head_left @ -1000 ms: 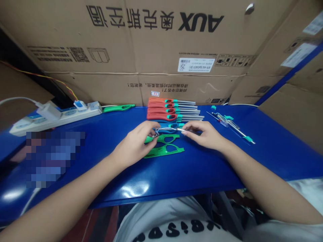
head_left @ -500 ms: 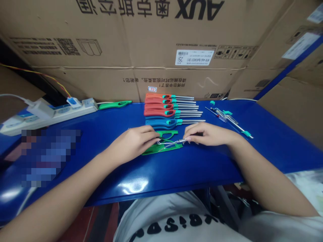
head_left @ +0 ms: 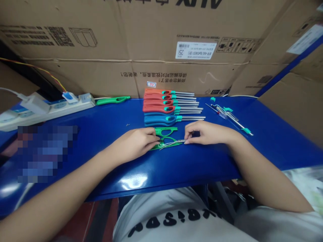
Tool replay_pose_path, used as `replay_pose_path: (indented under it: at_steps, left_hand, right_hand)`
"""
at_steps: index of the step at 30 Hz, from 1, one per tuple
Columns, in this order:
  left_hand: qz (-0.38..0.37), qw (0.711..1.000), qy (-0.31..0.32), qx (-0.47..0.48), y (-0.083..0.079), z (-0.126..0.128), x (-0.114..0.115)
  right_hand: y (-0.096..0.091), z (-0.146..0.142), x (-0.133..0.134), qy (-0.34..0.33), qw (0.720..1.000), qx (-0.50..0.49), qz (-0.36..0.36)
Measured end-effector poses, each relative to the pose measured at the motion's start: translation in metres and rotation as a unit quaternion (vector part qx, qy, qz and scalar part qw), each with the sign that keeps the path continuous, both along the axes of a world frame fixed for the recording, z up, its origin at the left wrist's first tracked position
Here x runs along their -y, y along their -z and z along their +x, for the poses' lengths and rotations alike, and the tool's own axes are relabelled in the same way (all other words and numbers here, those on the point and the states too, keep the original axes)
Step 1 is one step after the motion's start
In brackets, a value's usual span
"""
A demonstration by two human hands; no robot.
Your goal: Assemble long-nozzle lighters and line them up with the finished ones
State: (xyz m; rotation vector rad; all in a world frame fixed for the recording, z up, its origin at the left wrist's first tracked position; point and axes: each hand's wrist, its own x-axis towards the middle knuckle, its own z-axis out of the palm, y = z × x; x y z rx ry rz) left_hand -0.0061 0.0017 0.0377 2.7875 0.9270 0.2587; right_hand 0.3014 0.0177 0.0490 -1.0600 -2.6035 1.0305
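Note:
My left hand [head_left: 137, 143] is closed in a pinch on a small dark part [head_left: 158, 140] at one end of thin white wires [head_left: 166, 144]. Opposite it, my right hand [head_left: 205, 132] pinches a small silver metal piece [head_left: 181, 141] at the wires' other end. Beneath the wires lies a green lighter shell half [head_left: 173, 138], partly covered by my left fingers. A second green shell half [head_left: 166, 130] rests just behind it. Beyond both are blue lighters [head_left: 158, 120] and red lighters [head_left: 157, 109] with metal barrels pointing right.
Loose metal and teal lighter parts [head_left: 232, 116] lie to the right on the blue table [head_left: 101, 178]. At the back left are a white power strip [head_left: 59, 109] and another green lighter shell [head_left: 113, 100]. A cardboard sheet [head_left: 101, 74] stands behind. Tiny metal bits [head_left: 128, 124] lie near my left hand.
The view has tilted slightly downward. The silver piece now lies nearly level along the front shell half's right end, and my left fingers sit lower on that half. Both pinches hold.

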Motion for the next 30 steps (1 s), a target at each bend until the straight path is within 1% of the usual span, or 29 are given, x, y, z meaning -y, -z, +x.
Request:
replay_pose_path:
  at_steps: [5, 9, 11, 15, 19, 24, 26, 30]
  left_hand:
    - [-0.012, 1.000, -0.011, 0.007, 0.002, 0.002, 0.000]
    - [-0.020, 1.000, -0.015, 0.017, 0.002, 0.003, 0.001]
    - [-0.021, 1.000, -0.014, 0.018, 0.002, 0.003, 0.001]
    - [-0.025, 0.999, -0.010, 0.019, 0.002, 0.004, 0.000]
    - [-0.034, 0.999, -0.006, 0.024, 0.003, 0.004, -0.001]
    - [-0.031, 0.999, 0.000, 0.031, 0.004, 0.004, -0.001]
    - [-0.024, 0.999, -0.004, 0.023, 0.004, 0.004, 0.000]
    - [-0.010, 1.000, -0.012, 0.004, 0.003, 0.004, 0.002]
  right_hand:
    - [0.001, -0.001, -0.001, -0.006, 0.998, 0.024, 0.057]
    - [-0.001, -0.003, 0.001, -0.019, 0.995, 0.043, 0.086]
    - [-0.003, -0.006, 0.004, -0.028, 0.991, 0.062, 0.117]
    - [-0.008, -0.014, 0.012, -0.042, 0.973, 0.118, 0.195]
    - [-0.009, -0.020, 0.020, -0.050, 0.952, 0.170, 0.250]
    - [-0.007, -0.026, 0.029, -0.061, 0.910, 0.247, 0.327]
    - [-0.007, -0.028, 0.029, -0.072, 0.904, 0.260, 0.333]
    - [-0.012, -0.034, 0.028, -0.086, 0.900, 0.282, 0.321]
